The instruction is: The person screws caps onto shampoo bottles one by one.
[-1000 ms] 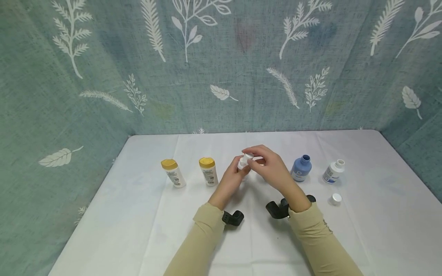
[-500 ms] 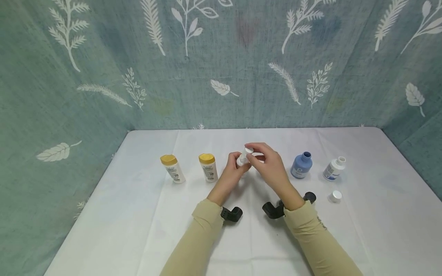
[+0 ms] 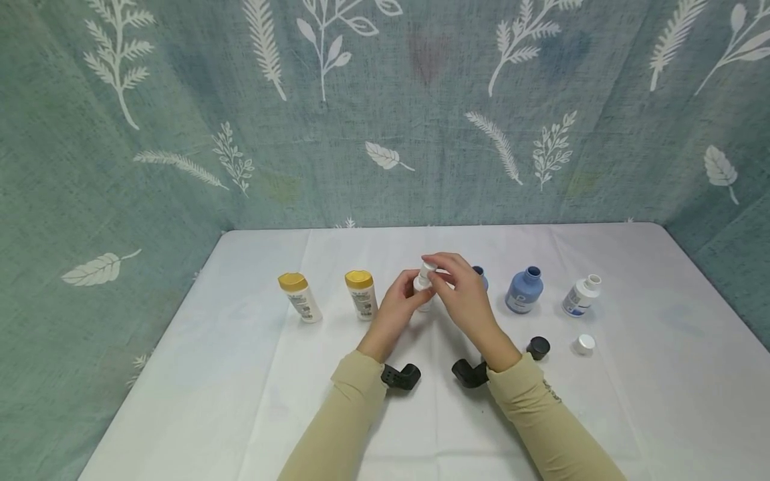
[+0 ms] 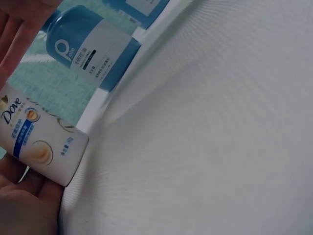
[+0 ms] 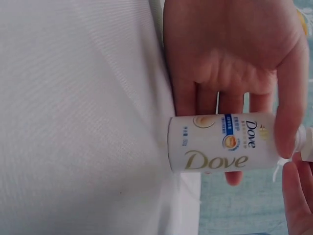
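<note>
My left hand (image 3: 395,308) grips a small white Dove bottle (image 5: 222,143) at the middle of the table, its fingers round the body. At the bottle's top, the fingers and thumb of my right hand (image 3: 468,294) pinch a white cap (image 3: 428,267) at the neck. Whether the cap is threaded on or only resting there, I cannot tell. The bottle stands nearly upright in the left wrist view, with its base at or just above the cloth. Just behind my right hand, a blue bottle (image 3: 479,272) is mostly hidden.
Left of my hands stand two white bottles with yellow caps, one nearer (image 3: 361,295) and one farther (image 3: 300,297). To the right are an uncapped blue bottle (image 3: 524,290) and an uncapped white bottle (image 3: 581,296). A black cap (image 3: 538,347) and a white cap (image 3: 584,344) lie before them.
My right hand and forearm have shifted slightly left, uncovering the black cap and part of the blue bottle behind. The held bottle and its cap now stand more upright.
</note>
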